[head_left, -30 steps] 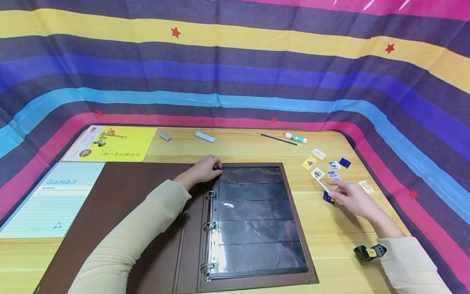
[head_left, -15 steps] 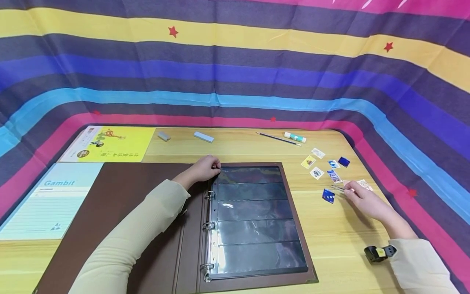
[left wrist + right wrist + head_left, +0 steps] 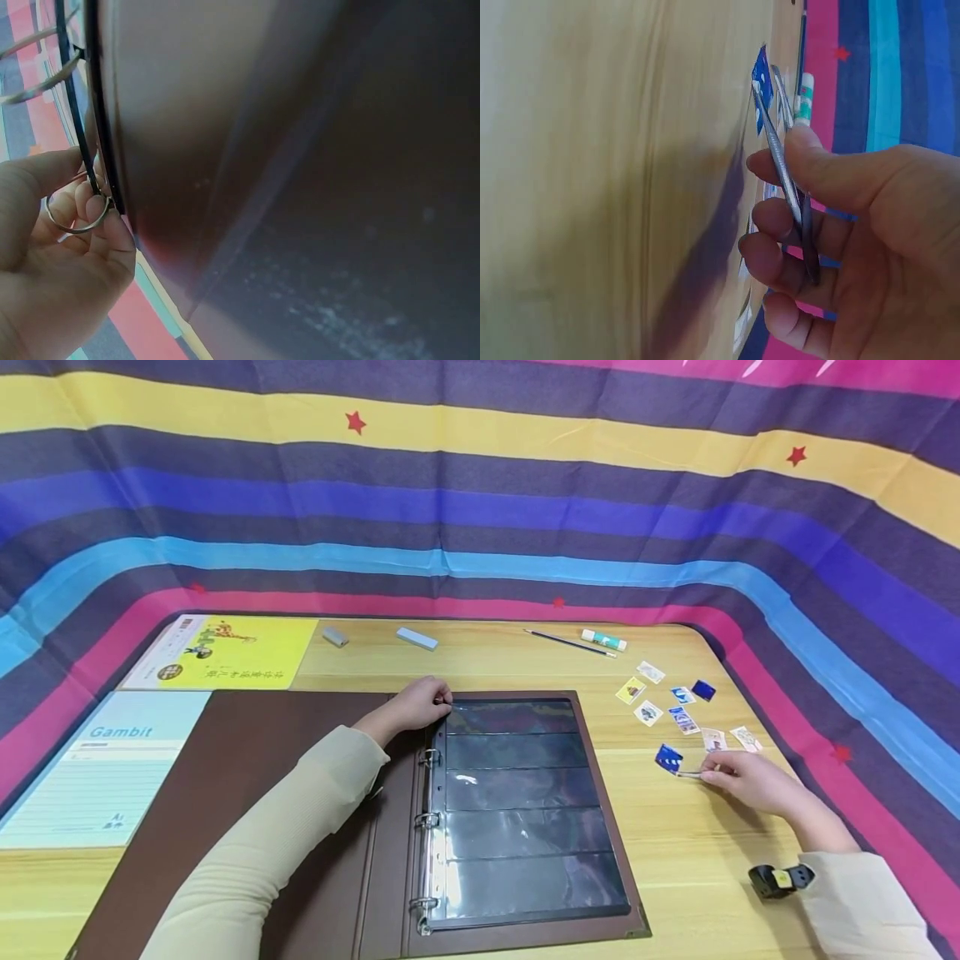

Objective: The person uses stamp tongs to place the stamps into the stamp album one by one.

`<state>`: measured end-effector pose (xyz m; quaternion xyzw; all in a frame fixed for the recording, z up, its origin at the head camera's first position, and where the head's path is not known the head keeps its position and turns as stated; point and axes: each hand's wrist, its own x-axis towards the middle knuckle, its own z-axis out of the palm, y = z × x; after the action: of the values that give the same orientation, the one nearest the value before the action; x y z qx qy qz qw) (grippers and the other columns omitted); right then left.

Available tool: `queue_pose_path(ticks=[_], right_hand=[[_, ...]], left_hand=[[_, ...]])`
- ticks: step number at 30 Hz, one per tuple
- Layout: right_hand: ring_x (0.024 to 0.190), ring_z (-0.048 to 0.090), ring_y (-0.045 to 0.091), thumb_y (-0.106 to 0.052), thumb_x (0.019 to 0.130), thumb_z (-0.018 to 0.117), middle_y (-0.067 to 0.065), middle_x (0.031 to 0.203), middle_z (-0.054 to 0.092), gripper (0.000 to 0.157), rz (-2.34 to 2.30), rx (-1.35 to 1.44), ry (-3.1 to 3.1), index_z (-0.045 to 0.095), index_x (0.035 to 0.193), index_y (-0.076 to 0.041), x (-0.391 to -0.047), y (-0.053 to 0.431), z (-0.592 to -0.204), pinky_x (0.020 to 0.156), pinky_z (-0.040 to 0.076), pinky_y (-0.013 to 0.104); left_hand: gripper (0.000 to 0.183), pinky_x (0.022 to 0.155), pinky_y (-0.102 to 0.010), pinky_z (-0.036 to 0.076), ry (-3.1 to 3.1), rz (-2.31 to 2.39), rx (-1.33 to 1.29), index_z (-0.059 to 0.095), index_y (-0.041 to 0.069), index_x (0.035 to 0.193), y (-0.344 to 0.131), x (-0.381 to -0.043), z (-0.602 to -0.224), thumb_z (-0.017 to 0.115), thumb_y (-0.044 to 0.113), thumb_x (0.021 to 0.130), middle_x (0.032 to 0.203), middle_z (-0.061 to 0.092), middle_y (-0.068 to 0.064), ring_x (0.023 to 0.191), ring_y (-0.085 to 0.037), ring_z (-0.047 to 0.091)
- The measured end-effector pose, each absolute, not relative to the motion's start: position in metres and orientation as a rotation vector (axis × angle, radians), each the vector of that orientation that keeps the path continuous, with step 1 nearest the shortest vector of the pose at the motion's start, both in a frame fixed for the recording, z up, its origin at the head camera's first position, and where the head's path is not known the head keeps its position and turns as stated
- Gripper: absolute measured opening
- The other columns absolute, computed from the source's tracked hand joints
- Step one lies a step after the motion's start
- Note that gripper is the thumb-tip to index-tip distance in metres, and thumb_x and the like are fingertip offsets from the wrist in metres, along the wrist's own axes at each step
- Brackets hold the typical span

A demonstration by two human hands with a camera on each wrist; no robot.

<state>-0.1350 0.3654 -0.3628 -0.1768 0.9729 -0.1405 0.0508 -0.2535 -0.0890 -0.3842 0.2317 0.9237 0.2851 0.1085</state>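
Two hands busy: the right hand has its fingers wrapped round some tweezers, arms spread, tips right at a dark blue stamp on the tabletop, right of the open binder. Can't tell if they've got it. Eight more stamps sit nearby. Left hand's fingers pinch the black page at its top corner, beside a ring.

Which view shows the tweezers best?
Right wrist: the tweezers show close up in the right hand, both prongs visible and parted at the tips. Head: only the thin tip end juts past the hand, by the blue stamp. Left wrist: not in view.
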Motion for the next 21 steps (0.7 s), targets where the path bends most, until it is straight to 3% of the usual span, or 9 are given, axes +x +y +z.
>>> queue_pose_path(ticks=[7, 14, 21], right_hand=[[0.060, 0.044, 0.006, -0.019, 0.081, 0.052, -0.008, 0.069, 0.051, 0.006, -0.514, -0.608, 2.906, 0.057, 0.078, -0.016, -0.147, 0.342, -0.368, 0.056, 0.037, 0.029], [0.063, 0.046, 0.008, -0.012, 0.079, 0.056, -0.007, 0.069, 0.051, 0.002, -0.546, -0.716, 2.952, 0.057, 0.080, -0.011, -0.175, 0.332, -0.366, 0.057, 0.038, 0.028], [0.066, 0.049, 0.010, -0.006, 0.075, 0.058, -0.004, 0.072, 0.055, 0.008, -0.473, -0.889, 2.958, 0.059, 0.080, -0.012, -0.201, 0.331, -0.362, 0.058, 0.039, 0.032]], left_hand=[[0.007, 0.066, -0.031, 0.036, 2.717, 0.846, 0.658, 0.051, 0.006, 0.085, -0.088, -0.253, -0.384, 0.049, 0.010, 0.081, 0.085, 0.045, -0.005, 0.076, -0.018, 0.041], [0.006, 0.065, -0.030, 0.036, 2.711, 0.867, 0.681, 0.052, 0.005, 0.085, -0.089, -0.252, -0.384, 0.049, 0.009, 0.081, 0.084, 0.046, -0.005, 0.075, -0.018, 0.042], [0.007, 0.065, -0.031, 0.036, 2.707, 0.875, 0.693, 0.053, 0.005, 0.085, -0.090, -0.254, -0.385, 0.050, 0.009, 0.081, 0.084, 0.047, -0.004, 0.073, -0.017, 0.043]])
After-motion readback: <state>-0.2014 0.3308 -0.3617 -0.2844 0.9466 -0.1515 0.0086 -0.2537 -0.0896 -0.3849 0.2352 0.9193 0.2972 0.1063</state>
